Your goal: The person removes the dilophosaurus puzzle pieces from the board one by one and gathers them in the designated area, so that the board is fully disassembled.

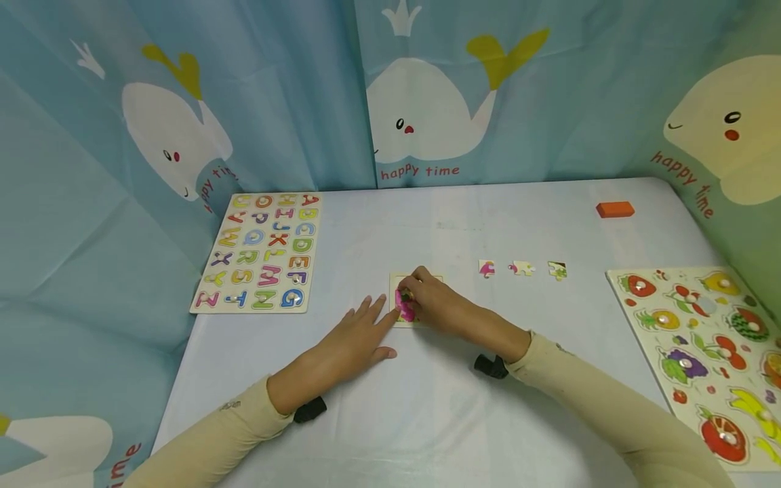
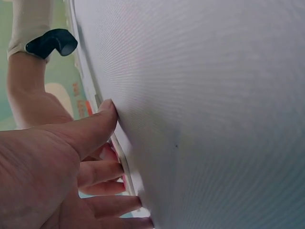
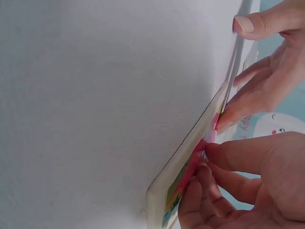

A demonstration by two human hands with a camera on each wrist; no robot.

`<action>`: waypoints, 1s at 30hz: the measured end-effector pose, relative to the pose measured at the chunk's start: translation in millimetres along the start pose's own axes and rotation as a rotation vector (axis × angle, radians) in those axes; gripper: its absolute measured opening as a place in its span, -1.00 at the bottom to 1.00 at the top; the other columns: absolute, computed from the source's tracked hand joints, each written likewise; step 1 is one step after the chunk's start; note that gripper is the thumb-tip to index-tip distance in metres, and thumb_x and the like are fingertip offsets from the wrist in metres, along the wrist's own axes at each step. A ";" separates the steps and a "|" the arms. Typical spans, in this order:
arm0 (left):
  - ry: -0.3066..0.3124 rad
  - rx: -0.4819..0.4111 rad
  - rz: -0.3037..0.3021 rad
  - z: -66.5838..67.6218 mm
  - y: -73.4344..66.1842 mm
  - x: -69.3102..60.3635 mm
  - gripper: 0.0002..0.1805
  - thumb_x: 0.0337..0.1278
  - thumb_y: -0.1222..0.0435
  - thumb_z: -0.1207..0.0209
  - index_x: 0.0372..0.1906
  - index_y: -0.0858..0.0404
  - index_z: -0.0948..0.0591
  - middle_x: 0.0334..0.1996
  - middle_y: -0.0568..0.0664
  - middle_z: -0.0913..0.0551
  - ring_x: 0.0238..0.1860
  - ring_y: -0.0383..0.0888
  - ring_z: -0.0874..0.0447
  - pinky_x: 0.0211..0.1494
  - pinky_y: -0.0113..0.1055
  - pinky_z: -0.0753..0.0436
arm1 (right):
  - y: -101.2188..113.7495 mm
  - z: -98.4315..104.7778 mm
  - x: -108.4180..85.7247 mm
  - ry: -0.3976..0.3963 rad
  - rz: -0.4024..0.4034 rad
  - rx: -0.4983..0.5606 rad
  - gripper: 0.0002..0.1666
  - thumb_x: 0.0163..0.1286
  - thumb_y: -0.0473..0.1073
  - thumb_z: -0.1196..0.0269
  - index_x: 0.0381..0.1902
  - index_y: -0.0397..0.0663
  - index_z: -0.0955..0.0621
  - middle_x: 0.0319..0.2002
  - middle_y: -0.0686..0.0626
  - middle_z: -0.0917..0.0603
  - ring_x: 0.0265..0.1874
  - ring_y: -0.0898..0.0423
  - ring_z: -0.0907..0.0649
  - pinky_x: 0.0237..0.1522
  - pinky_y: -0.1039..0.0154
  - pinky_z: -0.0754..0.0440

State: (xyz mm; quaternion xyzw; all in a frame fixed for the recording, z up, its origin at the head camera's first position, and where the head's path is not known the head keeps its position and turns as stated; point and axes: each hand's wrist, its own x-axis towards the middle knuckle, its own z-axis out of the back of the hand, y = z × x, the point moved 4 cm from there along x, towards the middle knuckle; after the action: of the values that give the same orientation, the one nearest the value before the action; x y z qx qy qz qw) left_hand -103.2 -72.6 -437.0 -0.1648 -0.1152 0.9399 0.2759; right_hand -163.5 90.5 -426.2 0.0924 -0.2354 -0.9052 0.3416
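Note:
A small puzzle board (image 1: 438, 278) with a pale wooden frame lies mid-table, a pink picture partly assembled inside it. My right hand (image 1: 436, 301) bends over the board, thumb and fingertips pinching a puzzle piece (image 1: 406, 296) against the picture; the fingers cover much of it. In the right wrist view, that hand (image 3: 257, 176) works low over the board's frame (image 3: 178, 160). My left hand (image 1: 360, 339) lies spread flat, its index fingertip touching the board's left side. The left wrist view shows this hand (image 2: 43, 176) with straight fingers holding nothing.
Three loose puzzle pieces, one pink (image 1: 486, 269), one pale (image 1: 522, 268) and one greenish (image 1: 557, 270), lie right of the board. An alphabet board (image 1: 259, 254) lies at left, a fruit board (image 1: 708, 359) at right. An orange block (image 1: 615, 209) sits at the back right.

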 end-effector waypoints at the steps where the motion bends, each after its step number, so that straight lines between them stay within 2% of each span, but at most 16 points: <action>1: 0.001 0.000 -0.001 0.0 -0.1 -0.1 -0.24 0.51 -0.06 -0.20 0.61 0.20 -0.34 0.64 0.29 -0.19 0.62 0.36 -0.16 0.54 0.25 -0.34 | 0.0 -0.1 -0.3 0.003 -0.001 0.005 -0.63 0.42 -0.44 -0.37 0.14 -0.34 -0.58 -0.01 -0.22 -0.54 -0.19 0.01 -0.68 -0.06 0.22 -0.73; 10: 0.001 0.011 -0.003 0.1 -0.5 -0.3 -0.24 0.52 -0.07 -0.18 0.61 0.20 -0.34 0.64 0.29 -0.18 0.62 0.36 -0.16 0.54 0.25 -0.36 | -4.4 2.4 -2.3 0.015 -0.039 0.102 -0.63 0.46 -0.43 -0.32 0.17 -0.21 -0.54 0.01 -0.20 -0.53 -0.20 0.04 -0.64 -0.06 0.20 -0.71; 16: 0.006 0.012 0.001 0.2 -0.6 0.4 -0.24 0.52 -0.07 -0.18 0.62 0.20 -0.33 0.65 0.28 -0.18 0.62 0.35 -0.15 0.54 0.24 -0.35 | -8.9 1.3 -1.5 -0.023 -0.002 0.111 -0.68 0.46 -0.43 -0.32 0.12 -0.15 -0.57 -0.07 -0.14 -0.60 -0.09 -0.02 -0.67 -0.06 0.16 -0.73; 24: 0.004 0.012 -0.006 -0.3 -0.2 0.2 -0.23 0.52 -0.07 -0.18 0.62 0.20 -0.32 0.65 0.29 -0.17 0.63 0.35 -0.15 0.54 0.24 -0.35 | -13.2 4.1 2.5 -0.063 0.030 0.105 -0.77 0.49 -0.44 -0.28 0.04 -0.15 -0.63 -0.18 -0.10 -0.67 -0.13 -0.01 -0.72 -0.04 0.14 -0.75; 30: 0.011 0.016 -0.002 -1.0 0.6 -0.1 -0.23 0.52 -0.08 -0.18 0.62 0.19 -0.32 0.65 0.29 -0.16 0.63 0.33 -0.14 0.55 0.23 -0.35 | -16.0 9.4 4.6 -0.025 -0.052 0.183 -0.91 0.53 -0.31 -0.30 -0.06 -0.15 -0.67 -0.18 -0.03 -0.73 -0.19 0.07 -0.69 -0.01 0.14 -0.73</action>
State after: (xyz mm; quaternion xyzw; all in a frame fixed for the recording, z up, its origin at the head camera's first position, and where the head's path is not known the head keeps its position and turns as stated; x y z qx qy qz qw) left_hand -103.1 -73.0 -438.1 -0.1677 -0.1064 0.9396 0.2789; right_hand -179.2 101.3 -425.8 0.1178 -0.3189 -0.8895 0.3053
